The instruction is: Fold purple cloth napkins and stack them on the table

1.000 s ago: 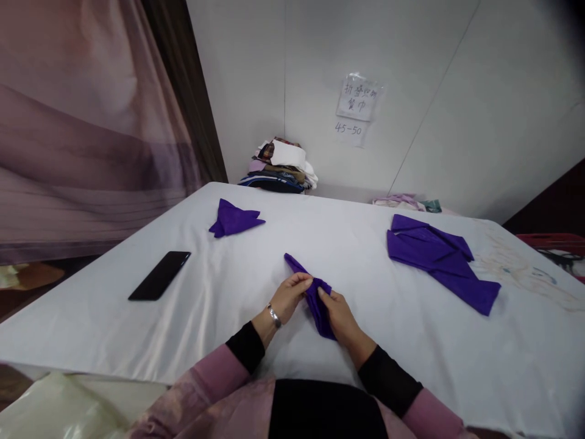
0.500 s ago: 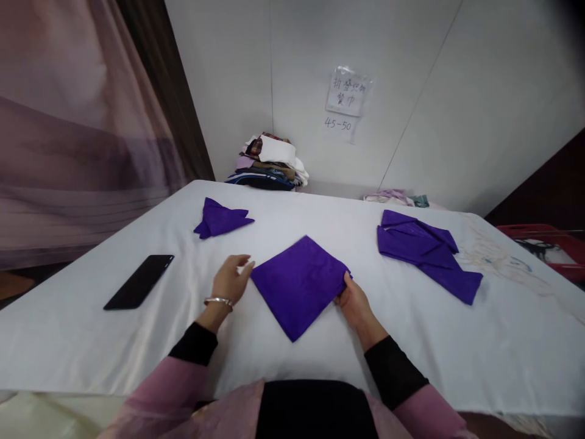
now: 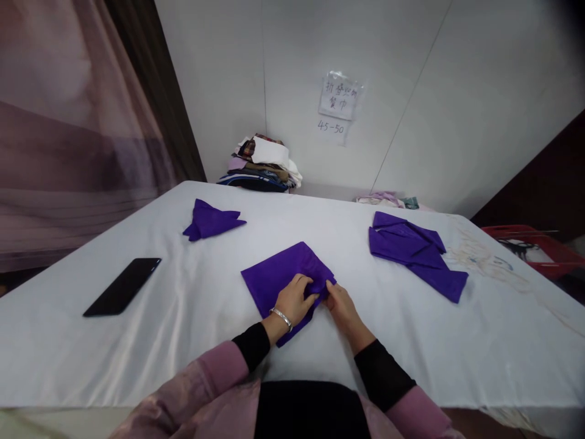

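Observation:
A purple cloth napkin (image 3: 269, 272), folded into a layered square, lies cornerwise on the white tablecloth in front of me. My right hand (image 3: 340, 305) pinches its right corner, thumb on top. Across the napkin's right half reaches my left hand (image 3: 295, 300), with a silver bangle at the wrist. Its curled fingers and thumb grip the cloth near that same corner, and the fabric bunches between the two hands. The fingertips of both hands are partly hidden in the folds.
A folded purple napkin (image 3: 212, 221) sits at the back left, and loose purple napkins (image 3: 411, 250) lie at the right. A black phone (image 3: 123, 286) rests on the left. Behind the table are a clothes pile (image 3: 262, 164) and a wall sign (image 3: 338, 100); a red basket (image 3: 539, 250) stands far right.
My left hand has moved right, from beside the napkin's left corner onto its right half, and has taken hold of cloth there. My right hand keeps the right corner.

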Demonstrator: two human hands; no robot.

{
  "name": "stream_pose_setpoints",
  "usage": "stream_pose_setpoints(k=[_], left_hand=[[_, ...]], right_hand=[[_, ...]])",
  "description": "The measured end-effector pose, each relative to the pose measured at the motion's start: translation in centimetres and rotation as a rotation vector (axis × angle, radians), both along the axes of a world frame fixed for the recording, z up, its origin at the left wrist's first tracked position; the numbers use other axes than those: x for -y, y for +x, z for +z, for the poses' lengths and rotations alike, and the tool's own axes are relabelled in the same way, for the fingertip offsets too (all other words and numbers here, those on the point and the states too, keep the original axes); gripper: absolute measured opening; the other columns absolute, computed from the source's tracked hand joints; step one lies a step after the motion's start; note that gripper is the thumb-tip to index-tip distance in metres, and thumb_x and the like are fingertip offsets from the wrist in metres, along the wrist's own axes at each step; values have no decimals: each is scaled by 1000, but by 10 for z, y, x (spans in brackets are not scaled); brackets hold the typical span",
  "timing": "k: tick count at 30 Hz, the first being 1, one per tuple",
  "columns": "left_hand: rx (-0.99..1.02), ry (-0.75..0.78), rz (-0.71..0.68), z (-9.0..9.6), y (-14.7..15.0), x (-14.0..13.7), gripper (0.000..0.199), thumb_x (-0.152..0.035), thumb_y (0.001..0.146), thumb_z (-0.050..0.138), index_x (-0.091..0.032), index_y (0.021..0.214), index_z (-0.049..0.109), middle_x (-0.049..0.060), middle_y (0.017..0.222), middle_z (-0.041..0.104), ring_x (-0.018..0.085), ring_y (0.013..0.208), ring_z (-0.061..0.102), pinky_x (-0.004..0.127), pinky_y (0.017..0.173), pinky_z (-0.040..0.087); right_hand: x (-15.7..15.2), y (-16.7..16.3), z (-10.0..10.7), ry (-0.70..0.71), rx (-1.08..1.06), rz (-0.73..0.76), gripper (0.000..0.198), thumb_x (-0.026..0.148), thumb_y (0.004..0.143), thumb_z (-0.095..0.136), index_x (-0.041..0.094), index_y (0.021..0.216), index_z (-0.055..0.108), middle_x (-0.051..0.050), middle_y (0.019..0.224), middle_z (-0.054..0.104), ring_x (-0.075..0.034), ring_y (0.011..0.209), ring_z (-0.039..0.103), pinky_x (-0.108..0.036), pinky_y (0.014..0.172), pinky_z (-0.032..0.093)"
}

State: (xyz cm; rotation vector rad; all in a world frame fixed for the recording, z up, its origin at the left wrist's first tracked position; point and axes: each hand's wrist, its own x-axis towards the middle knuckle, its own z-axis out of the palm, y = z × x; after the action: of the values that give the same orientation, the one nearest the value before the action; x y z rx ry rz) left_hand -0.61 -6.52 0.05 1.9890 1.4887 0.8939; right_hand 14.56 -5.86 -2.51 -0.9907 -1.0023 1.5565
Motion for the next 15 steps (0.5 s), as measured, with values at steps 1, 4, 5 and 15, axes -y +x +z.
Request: stream_pose_setpoints(k=[1, 4, 5, 15], left_hand=[[12, -4, 1, 0, -1, -2, 24, -38, 79, 49, -31, 98, 61, 6, 102, 61, 26, 86, 61, 42, 76, 51], [138, -12, -27, 5, -6, -6, 18, -34, 80, 47, -31, 82, 65, 5, 88, 64, 25, 83, 60, 42, 78, 48], [204, -25, -18, 8, -10, -7, 16, -34, 79, 49, -30, 77, 65, 4, 84, 65, 24, 82, 60, 41, 78, 48], [543, -72, 363, 93, -108, -13, 34, -53, 64, 62, -19, 67, 61, -4, 57, 57, 12, 53, 52, 24, 51, 43]], right_hand=[[1, 0, 0, 1, 8, 29, 34, 52, 75, 60, 18, 82, 64, -1, 75, 65, -17, 72, 58, -31, 66, 46], [0, 0, 0, 2, 20, 46, 32, 50, 75, 61, 17, 75, 63, -1, 72, 64, -16, 69, 58, -30, 66, 46], [-1, 1, 1, -6, 18, 21, 33, 50, 75, 61, 17, 75, 63, -1, 71, 65, -16, 68, 58, -30, 66, 46], [-14, 57, 22, -51, -181, -395, 28, 45, 70, 68, 18, 76, 65, 2, 69, 66, -14, 65, 59, -26, 63, 49]])
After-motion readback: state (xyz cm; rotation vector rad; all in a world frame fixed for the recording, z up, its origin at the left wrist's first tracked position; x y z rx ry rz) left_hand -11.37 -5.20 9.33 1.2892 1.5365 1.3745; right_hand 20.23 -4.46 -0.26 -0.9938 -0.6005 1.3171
